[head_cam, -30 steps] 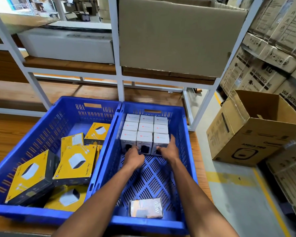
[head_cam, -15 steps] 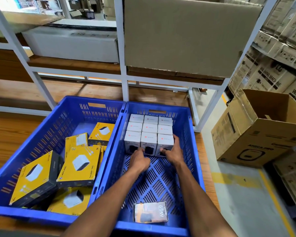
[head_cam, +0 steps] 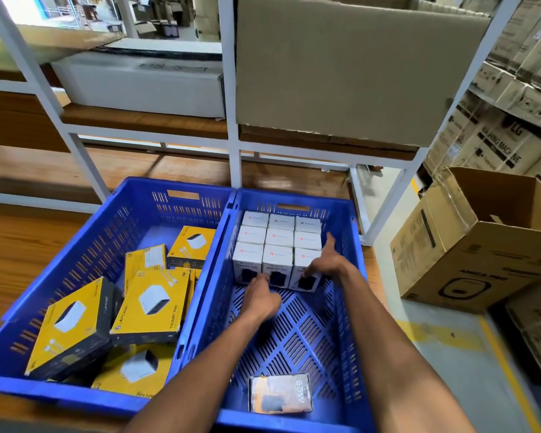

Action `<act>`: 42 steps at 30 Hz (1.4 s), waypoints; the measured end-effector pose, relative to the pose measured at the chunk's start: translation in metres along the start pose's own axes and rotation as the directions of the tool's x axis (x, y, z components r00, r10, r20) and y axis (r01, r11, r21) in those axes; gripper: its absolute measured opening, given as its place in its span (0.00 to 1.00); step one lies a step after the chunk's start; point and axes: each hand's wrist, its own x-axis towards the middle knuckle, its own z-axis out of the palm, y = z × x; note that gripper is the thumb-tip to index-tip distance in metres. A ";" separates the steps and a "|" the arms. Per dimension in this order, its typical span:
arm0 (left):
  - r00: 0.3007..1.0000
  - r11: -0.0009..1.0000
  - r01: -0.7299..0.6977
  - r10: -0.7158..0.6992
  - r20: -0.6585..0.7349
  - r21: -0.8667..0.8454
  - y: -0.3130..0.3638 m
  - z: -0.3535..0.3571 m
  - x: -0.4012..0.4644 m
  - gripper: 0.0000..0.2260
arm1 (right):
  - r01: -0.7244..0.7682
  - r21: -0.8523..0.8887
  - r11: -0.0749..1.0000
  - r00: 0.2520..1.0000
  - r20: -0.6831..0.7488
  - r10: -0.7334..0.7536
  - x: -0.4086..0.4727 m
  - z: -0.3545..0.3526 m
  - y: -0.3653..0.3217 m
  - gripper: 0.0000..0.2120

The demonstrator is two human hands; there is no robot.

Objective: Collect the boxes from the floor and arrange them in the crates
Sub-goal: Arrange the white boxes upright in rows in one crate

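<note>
Two blue crates stand side by side on a wooden shelf. Inside the right crate [head_cam: 350, 245], several small white boxes [head_cam: 280, 237] sit packed in a tight block against the far wall. My left hand [head_cam: 261, 296] rests curled in front of the block's near row, touching it and holding nothing. My right hand [head_cam: 325, 260] is at the block's front right corner, fingers spread, thumb up. A single shiny box marked 65W [head_cam: 281, 392] lies flat near the crate's front wall. The left crate [head_cam: 91, 232] holds several yellow and black boxes [head_cam: 152, 303] lying loosely.
White metal shelf posts [head_cam: 233, 164] rise just behind the crates. A large brown carton [head_cam: 341, 67] and a white carton [head_cam: 138, 85] sit on the upper shelf. An open cardboard box [head_cam: 469, 254] stands on the floor to the right, before stacked cartons [head_cam: 497, 145].
My right hand has lifted off the front right box and opened, thumb raised. My left hand drew back slightly from the row. The view shifted a little.
</note>
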 end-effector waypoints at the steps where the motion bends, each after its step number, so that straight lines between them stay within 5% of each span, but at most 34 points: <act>1: 1.000 1.000 0.001 -0.001 -0.003 0.002 0.000 0.000 0.000 0.27 | -0.006 0.011 1.000 0.999 0.033 0.006 0.001 -0.002 -0.003 0.67; 4: 1.000 1.000 0.003 -0.003 -0.003 -0.005 0.000 0.000 0.000 0.27 | -0.002 0.062 0.998 0.997 0.074 -0.002 0.006 0.000 -0.003 0.59; 17: 1.000 1.000 0.010 -0.010 0.019 -0.002 -0.002 0.000 0.003 0.29 | 0.001 0.092 0.996 0.995 0.095 -0.010 0.011 0.000 0.002 0.57; 31: 0.997 0.998 0.020 -0.024 0.077 0.052 -0.003 -0.019 -0.006 0.22 | -0.106 -0.091 0.990 0.989 -0.112 0.095 -0.024 0.016 0.007 0.65; 35: 0.974 0.970 -0.101 0.051 0.220 0.221 -0.008 -0.019 -0.022 0.05 | -0.131 -0.159 0.979 0.988 -0.106 0.115 -0.045 0.021 0.003 0.59; 39: 0.919 0.875 -0.246 0.073 0.387 0.418 -0.012 -0.011 -0.046 0.10 | -0.146 -0.294 0.945 0.989 -0.063 0.133 -0.055 0.024 0.017 0.51; 40: 0.900 0.843 -0.279 0.063 0.431 0.460 -0.013 -0.009 -0.051 0.13 | -0.149 -0.354 0.924 0.989 -0.063 0.135 -0.059 0.025 0.022 0.46; 42: 0.871 0.782 -0.322 0.024 0.490 0.534 -0.012 -0.006 -0.060 0.17 | -0.115 -0.469 0.876 0.993 -0.017 0.121 -0.075 0.024 0.027 0.19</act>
